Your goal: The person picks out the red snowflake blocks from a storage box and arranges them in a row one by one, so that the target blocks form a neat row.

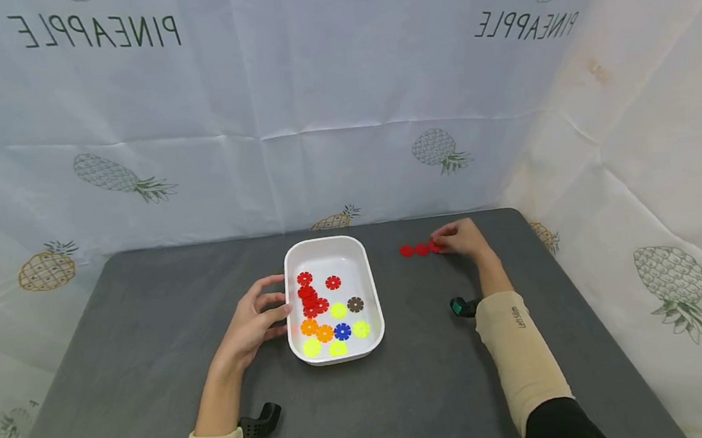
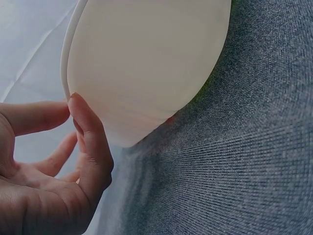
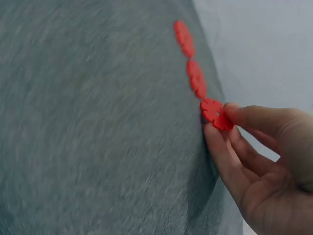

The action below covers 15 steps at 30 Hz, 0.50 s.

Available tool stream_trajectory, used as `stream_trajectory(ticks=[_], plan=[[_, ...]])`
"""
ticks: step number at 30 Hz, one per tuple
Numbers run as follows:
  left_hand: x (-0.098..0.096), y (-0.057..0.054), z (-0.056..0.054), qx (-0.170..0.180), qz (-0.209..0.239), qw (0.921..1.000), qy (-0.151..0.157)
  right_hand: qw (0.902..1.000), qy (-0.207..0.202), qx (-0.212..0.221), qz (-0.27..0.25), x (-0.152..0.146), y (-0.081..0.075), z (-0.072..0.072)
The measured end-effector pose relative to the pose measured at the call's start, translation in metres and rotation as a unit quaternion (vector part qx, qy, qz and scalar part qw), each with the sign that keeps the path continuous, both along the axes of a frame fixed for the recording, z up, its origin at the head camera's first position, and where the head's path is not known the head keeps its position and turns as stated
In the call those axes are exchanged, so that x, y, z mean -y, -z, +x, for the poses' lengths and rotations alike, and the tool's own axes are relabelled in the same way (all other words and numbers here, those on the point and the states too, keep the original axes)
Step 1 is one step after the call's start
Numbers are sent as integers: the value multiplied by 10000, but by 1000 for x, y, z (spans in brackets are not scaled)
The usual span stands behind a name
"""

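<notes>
My right hand (image 1: 464,238) pinches a red notched plastic disc (image 3: 215,113) between thumb and fingers at the far right part of the table. Two more red discs, a nearer one (image 3: 196,78) and a farther one (image 3: 184,38), lie flat in a row leading up to it. At the left side of a white plastic tray (image 1: 377,303), my left hand (image 1: 252,326) grips the rim with thumb and fingertips; the left wrist view shows this rim (image 2: 65,63) at the fingertips. Inside the tray lie several red discs (image 1: 309,297), plus orange (image 1: 324,333), yellow (image 1: 361,329), blue (image 1: 342,332) and brown (image 1: 355,305) ones.
Grey cloth covers the table (image 1: 413,401). Behind it hangs a white curtain (image 1: 345,168) printed with pineapples, which continues along both sides. Each wrist wears a small dark device, one on the left (image 1: 262,421) and one on the right (image 1: 463,307).
</notes>
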State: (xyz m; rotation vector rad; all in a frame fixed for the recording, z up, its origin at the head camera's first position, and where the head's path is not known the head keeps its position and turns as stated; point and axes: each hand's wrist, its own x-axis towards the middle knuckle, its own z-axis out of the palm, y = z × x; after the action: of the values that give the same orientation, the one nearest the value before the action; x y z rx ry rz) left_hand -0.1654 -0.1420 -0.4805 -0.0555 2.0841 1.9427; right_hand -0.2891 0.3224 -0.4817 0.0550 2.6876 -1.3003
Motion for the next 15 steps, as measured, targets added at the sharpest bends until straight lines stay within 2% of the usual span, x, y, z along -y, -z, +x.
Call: stream_trajectory(ticks=[9,15], plan=[[0,0,0,-22,3,10000,12,9976,28,-140,672,-1,2,1],[0,0,0,4,5,10000,-16,9990,40,-238,367,0,0,1]])
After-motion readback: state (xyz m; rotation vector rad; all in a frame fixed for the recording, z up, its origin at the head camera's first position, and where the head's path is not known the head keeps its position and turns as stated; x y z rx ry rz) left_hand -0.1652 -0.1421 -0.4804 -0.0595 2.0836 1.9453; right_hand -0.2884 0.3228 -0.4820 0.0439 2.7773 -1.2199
